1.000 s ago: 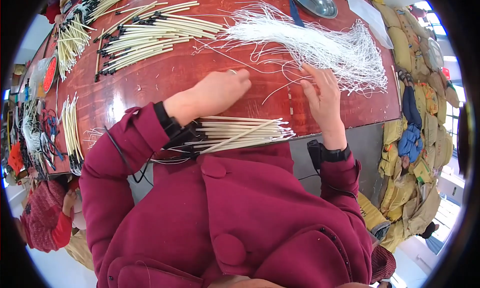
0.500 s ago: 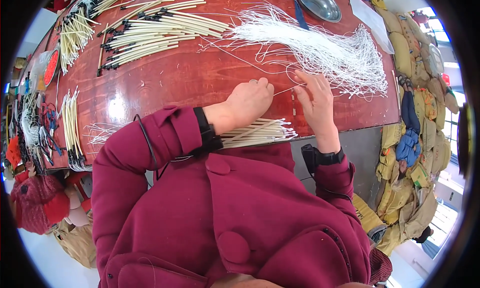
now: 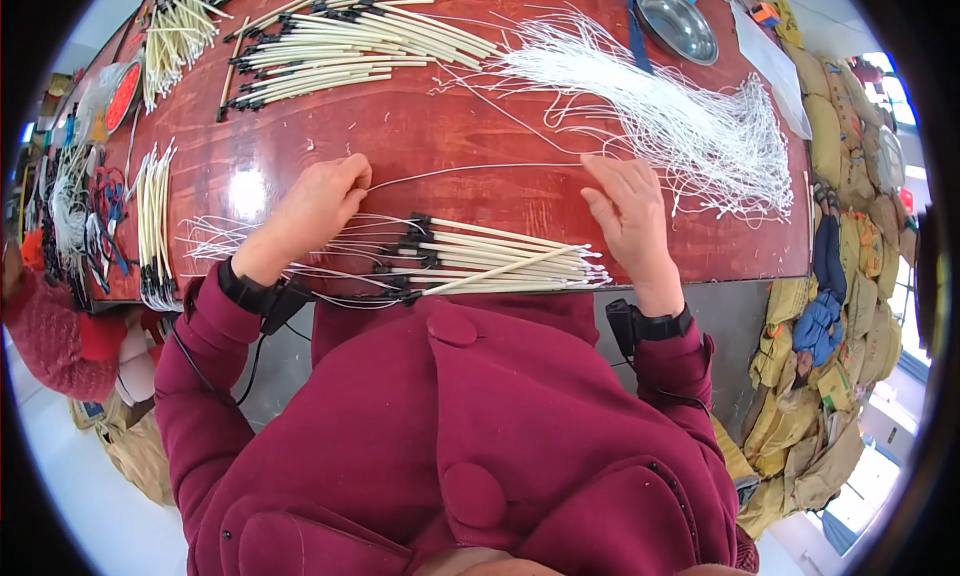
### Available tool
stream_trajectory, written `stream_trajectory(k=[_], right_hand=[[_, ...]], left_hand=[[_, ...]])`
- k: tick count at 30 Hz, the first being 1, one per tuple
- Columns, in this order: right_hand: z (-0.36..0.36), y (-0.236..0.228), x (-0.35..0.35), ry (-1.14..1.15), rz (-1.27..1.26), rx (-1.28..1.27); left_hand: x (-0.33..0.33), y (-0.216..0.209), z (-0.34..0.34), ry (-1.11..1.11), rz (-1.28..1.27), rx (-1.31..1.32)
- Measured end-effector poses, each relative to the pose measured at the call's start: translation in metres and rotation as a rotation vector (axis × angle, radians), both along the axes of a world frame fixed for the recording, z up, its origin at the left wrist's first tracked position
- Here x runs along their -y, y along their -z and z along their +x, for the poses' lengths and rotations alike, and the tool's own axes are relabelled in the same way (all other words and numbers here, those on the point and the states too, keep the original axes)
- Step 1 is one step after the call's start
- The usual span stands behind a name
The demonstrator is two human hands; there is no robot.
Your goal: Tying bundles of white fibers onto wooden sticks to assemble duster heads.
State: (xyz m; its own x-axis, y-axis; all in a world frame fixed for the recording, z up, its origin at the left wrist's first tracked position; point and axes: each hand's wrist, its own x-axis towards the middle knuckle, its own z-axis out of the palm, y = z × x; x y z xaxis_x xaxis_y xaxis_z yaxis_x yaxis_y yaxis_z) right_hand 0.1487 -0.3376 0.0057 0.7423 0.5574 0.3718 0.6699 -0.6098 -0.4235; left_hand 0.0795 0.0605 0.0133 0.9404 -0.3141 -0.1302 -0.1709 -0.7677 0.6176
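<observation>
A thin white cord (image 3: 470,166) stretches above the red table between my two hands, bowing slightly. My left hand (image 3: 318,204) is closed with thumb and finger pinching its left end. At the other end the cord runs in at the fingers of my right hand (image 3: 630,208), which are bent together while the thumb stands apart; how they grip it is partly hidden. Close to my body, below the hands, lies a bundle of cream-coloured sticks (image 3: 500,256) with black fittings, white tips and loose white cords (image 3: 215,238) trailing left.
A big heap of white cords (image 3: 660,106) spreads at the far right, beside a metal bowl (image 3: 677,22). More cream sticks (image 3: 340,56) lie at the far left, and another bunch (image 3: 155,216) at the left. Stacked sacks (image 3: 845,226) line the right side.
My left hand has moved left, away from my right hand, so a longer stretch of cord shows between them. The near sticks' black fittings are now uncovered. The view has shifted slightly.
</observation>
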Motion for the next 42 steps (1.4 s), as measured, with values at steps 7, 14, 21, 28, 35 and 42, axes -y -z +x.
stream_trajectory(k=[7, 14, 21, 28, 35, 42], right_hand=[[-0.001, 0.005, -0.02, -0.11, -0.098, -0.04], [-0.004, 0.015, -0.008, -0.132, -0.204, -0.107], [-0.001, 0.024, -0.006, -0.168, -0.197, -0.056], [-0.001, 0.025, -0.007, -0.188, -0.157, -0.053], [-0.003, 0.027, -0.006, -0.145, -0.125, -0.099], [-0.001, 0.028, -0.005, -0.13, -0.105, -0.169]], left_hand=[[-0.013, 0.003, -0.009, -0.029, -0.004, 0.08], [-0.021, 0.009, -0.002, 0.038, -0.023, 0.008], [-0.028, -0.008, 0.015, -0.053, 0.026, -0.008], [-0.044, 0.04, 0.1, -0.17, 0.304, 0.614], [-0.05, 0.043, 0.124, -0.069, 0.439, 0.606], [-0.05, 0.03, 0.111, 0.057, 0.282, 0.693]])
